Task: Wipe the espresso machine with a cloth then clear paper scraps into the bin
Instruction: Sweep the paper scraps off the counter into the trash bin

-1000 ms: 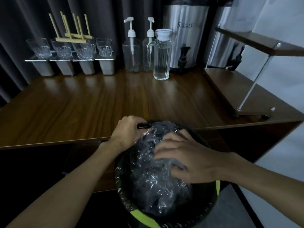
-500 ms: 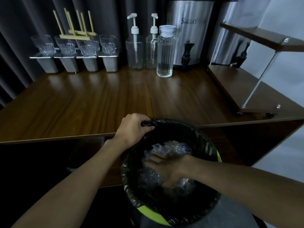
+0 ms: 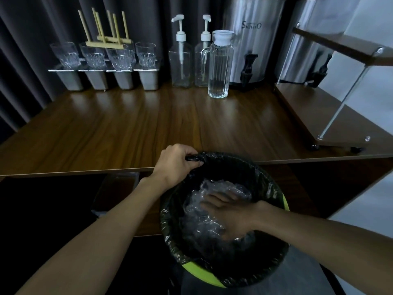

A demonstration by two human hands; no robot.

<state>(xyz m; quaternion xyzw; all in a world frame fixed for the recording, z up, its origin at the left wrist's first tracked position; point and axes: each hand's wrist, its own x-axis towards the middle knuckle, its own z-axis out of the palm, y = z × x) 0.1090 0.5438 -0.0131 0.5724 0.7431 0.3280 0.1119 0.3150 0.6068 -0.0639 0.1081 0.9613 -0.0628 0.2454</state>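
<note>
A green bin (image 3: 200, 271) lined with a black bag stands in front of the wooden counter (image 3: 127, 133), just below its front edge. My left hand (image 3: 176, 161) grips the bag's rolled rim at the bin's far left side. Inside the bin lies a crumpled wad of clear plastic (image 3: 197, 213). My right hand (image 3: 229, 218) reaches down into the bin and lies flat on that wad, fingers spread and pointing left. No cloth or paper scraps are visible.
At the back of the counter stand several glasses on steel pots (image 3: 100, 60), two pump bottles (image 3: 180, 54), a water jug (image 3: 220, 64) and two steel urns (image 3: 253, 39). A two-tier wooden shelf (image 3: 331, 116) occupies the right side.
The plastic wad sat heaped above the bin's rim; my right hand has pushed it down deep into the bin and now lies flatter on it. My left hand stays on the rim.
</note>
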